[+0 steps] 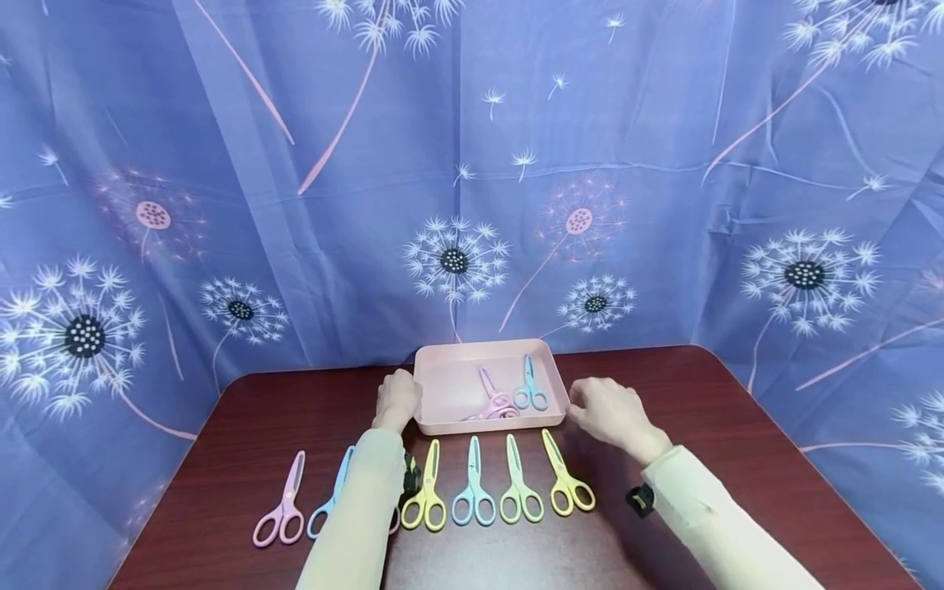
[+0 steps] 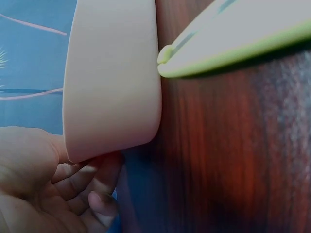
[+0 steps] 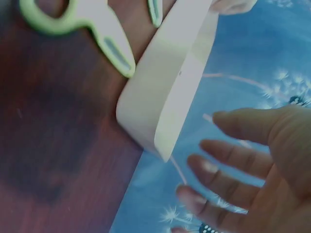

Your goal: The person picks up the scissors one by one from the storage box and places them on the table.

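A shallow pink tray lies at the back of the table, with blue scissors and pink scissors inside. My left hand pinches the tray's left end; in the left wrist view the thumb reaches over the rim and the fingers curl against the outer wall. Beside the right end is my right hand, its fingers spread and apart from the tray wall in the right wrist view. Yellow scissors point toward the tray's front right corner.
In front of the tray runs a row of scissors: pink, blue, yellow, blue and green, with one pair mostly hidden by my left sleeve. A blue dandelion-print curtain hangs behind the table.
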### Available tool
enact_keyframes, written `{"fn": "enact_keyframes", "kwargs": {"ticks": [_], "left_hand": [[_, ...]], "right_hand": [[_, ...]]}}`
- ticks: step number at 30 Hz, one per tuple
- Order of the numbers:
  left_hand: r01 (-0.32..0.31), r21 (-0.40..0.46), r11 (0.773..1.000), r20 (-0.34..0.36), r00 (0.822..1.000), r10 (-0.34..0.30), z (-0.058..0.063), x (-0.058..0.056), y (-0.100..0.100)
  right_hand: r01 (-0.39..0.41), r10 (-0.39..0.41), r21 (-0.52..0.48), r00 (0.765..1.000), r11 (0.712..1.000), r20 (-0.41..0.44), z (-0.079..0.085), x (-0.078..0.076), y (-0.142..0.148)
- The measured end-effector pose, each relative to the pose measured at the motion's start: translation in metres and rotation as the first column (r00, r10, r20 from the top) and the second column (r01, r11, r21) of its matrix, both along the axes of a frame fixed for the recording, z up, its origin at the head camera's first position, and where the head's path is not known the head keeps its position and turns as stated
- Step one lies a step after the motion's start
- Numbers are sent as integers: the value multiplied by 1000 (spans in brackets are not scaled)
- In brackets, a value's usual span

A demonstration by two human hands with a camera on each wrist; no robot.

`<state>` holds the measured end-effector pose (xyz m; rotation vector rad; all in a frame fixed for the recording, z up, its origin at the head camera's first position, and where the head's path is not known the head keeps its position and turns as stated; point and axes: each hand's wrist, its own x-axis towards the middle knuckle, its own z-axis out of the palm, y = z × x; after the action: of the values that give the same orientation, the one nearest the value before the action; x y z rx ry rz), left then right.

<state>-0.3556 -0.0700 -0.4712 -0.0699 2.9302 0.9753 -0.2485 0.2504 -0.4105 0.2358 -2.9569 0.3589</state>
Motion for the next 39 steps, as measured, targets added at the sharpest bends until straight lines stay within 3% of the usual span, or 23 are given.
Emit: {"fn": "enact_keyframes", "kwargs": {"ticks": [5,9,14,24,33,39], "left_hand": [[5,13,1000,6,1000,-5,1,1,1],[3,-5,1000,1,1000,-3,2,1,1],[5,-13,1000,-2,1000,-5,0,2,2],[10,-18,1000,-43,999,-11,0,2,2],[11,-34,999,-43,999,-13,1,2,2],[10,-37,999,-21,1000,-11,2,2,4]], "right_hand": [[-99,100,-21,994,995,33,4,-30,7],[-216,217,-23,975,976,44,0,-52,6],[-304,303,8,951,953,56,-10,-67,-4],[-437,435,92,899,895,39,-33,-79,-33],[-511,513,70,859,857,-8,-37,-85,-50],[-493,490,58,869,868,66,-41,-88,-58]]}}
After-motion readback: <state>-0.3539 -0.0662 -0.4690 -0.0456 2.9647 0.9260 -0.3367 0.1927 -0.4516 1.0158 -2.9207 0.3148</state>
